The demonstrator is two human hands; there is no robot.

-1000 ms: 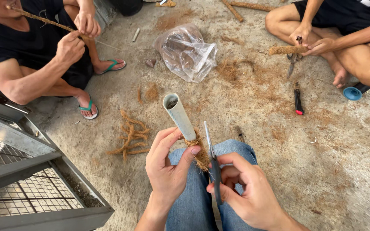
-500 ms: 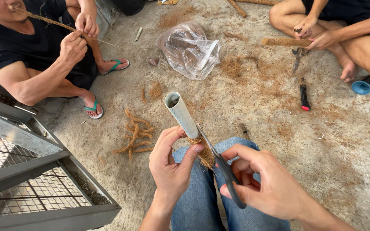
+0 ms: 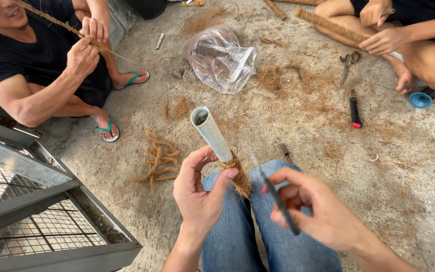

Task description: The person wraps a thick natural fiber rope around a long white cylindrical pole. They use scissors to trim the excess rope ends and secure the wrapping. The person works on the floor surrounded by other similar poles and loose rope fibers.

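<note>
My left hand (image 3: 200, 194) grips a pale plastic pipe (image 3: 210, 133) that points up and away, its open end toward the camera. A wad of brown coconut fibre (image 3: 237, 176) is wrapped on the pipe just under my thumb. My right hand (image 3: 312, 211) holds a pair of dark scissors (image 3: 277, 197), blurred, blades pointing toward the fibre but a little apart from it. Both hands are above my knees in blue jeans (image 3: 237, 236).
A person at upper left (image 3: 36, 65) twists a fibre rope; another at upper right (image 3: 404, 35) holds a fibre-wrapped pipe. On the concrete lie a clear plastic bag (image 3: 220, 58), loose fibre strands (image 3: 158, 158), scissors (image 3: 347, 63), a black-and-red cutter (image 3: 355, 108). A grey metal cage (image 3: 31, 211) stands left.
My right hand with the scissors has drawn back to the right, away from the fibre. The person at upper right has lifted a fibre-wrapped pipe.
</note>
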